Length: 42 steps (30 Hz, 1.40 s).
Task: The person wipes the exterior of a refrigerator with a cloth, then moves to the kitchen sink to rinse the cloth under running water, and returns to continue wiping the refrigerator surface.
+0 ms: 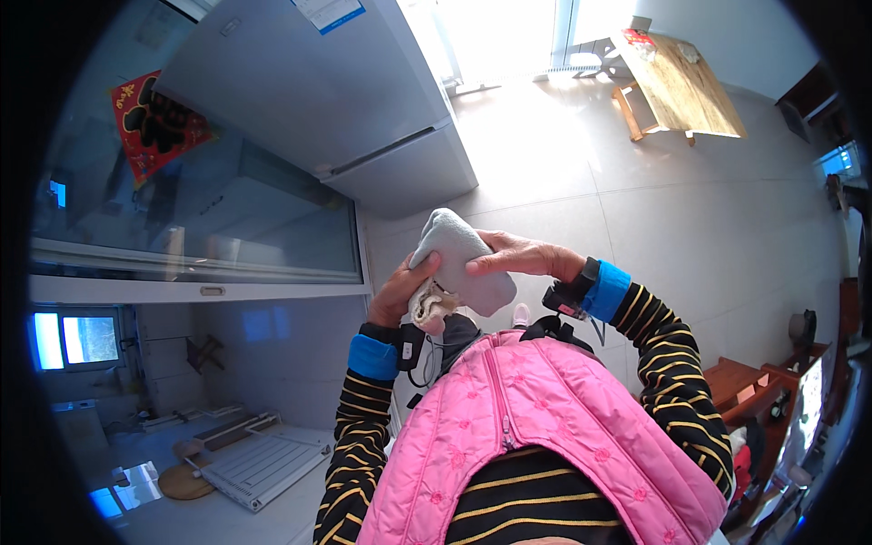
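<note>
A pale grey folded cloth (455, 255) is held up in front of my body, between both hands. My left hand (402, 289) grips its left edge, thumb lying on top. That same hand also has a bunched cream cloth (430, 308) hanging below the grey one. From the right, my right hand (521, 255) clasps the grey cloth with the thumb across its upper face; the other fingers are mostly hidden behind it. Black devices with cables are strapped at both wrists, beside blue cuffs.
A grey refrigerator (327, 88) stands ahead on the left, next to a sliding glass door (272, 204) bearing a red decoration (160, 126). A wooden table (688, 82) with a stool is at far right. Wooden furniture (742, 381) lies to my right. Pale tiles (545, 197) cover the floor.
</note>
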Motion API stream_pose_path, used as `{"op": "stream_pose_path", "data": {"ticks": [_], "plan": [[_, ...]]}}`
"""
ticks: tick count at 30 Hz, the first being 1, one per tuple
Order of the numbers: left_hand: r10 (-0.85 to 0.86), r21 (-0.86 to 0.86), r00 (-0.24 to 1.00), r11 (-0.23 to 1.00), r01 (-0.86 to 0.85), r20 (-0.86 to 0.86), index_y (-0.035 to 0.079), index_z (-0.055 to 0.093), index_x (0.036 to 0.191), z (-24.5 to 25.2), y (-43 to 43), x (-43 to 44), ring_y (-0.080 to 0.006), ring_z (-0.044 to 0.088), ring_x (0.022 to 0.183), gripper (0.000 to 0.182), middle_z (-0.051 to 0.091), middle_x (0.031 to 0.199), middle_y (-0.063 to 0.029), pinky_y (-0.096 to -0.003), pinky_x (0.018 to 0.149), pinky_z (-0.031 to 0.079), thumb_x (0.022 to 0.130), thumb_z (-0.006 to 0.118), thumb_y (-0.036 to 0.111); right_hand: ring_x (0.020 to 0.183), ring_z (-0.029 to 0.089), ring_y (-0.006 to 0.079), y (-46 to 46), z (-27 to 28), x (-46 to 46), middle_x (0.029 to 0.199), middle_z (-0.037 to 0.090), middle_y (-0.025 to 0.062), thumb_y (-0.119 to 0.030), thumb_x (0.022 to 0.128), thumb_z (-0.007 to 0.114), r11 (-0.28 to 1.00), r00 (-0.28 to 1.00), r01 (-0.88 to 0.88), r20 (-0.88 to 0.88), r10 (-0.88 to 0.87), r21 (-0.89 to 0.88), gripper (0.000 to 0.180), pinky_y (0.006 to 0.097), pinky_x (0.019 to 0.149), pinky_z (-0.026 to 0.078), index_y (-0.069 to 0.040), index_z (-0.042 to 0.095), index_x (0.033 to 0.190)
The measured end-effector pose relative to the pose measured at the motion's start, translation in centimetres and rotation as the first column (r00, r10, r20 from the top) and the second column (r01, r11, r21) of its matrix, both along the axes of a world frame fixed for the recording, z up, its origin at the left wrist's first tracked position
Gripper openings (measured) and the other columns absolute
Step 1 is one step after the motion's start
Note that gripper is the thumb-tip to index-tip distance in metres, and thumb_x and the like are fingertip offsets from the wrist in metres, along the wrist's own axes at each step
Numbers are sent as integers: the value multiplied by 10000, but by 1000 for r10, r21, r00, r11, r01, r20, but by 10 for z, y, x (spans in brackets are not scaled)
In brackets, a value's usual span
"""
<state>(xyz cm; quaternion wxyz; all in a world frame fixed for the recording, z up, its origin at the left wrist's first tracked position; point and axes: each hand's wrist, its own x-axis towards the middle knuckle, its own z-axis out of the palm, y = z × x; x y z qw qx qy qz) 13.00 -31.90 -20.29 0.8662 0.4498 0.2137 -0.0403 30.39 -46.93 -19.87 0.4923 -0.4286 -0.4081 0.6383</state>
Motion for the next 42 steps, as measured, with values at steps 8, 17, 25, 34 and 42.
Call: {"op": "stream_pose_path", "data": {"ticks": [8,17,25,34,42], "plan": [[-72,-10,997,997,72,-38,21,524,1163,0,5,-11,-136,597,836,453,607,997,-67,-269,720,511,859,620,344,1113,476,206,3,3,-6,1212,510,123,-424,764,694,998,996,-33,-82,37,53,735,331,942,396,-43,391,1314],[-154,332,977,923,195,-147,57,524,1187,1,14,-13,-46,538,717,404,601,985,-27,-209,614,475,861,626,271,1007,547,180,14,-32,-6,1093,595,96,-333,797,656,1000,1000,-8,16,8,-24,539,305,872,431,-9,529,1208],[722,-135,691,682,-719,-32,113,573,1090,-81,63,-82,-191,625,825,286,620,980,-54,-330,702,524,920,481,324,828,606,184,-58,-115,103,934,615,104,-257,792,643,813,833,539,-6,-553,-220,422,318,698,521,3,545,1110],[579,-435,786,664,-609,-216,164,591,1012,-125,60,-104,-207,588,770,301,615,905,-6,-370,573,455,908,440,403,656,579,166,-251,-242,165,763,608,79,-302,809,599,328,371,926,302,-878,-187,357,300,580,453,30,604,940],[539,-366,824,742,-562,-175,108,470,1215,-86,43,-71,-279,569,987,543,570,1098,-102,-429,727,498,822,610,455,562,516,206,-290,-316,169,697,597,119,-260,804,578,-70,69,935,372,-926,-349,253,387,545,400,-15,635,774]]}}
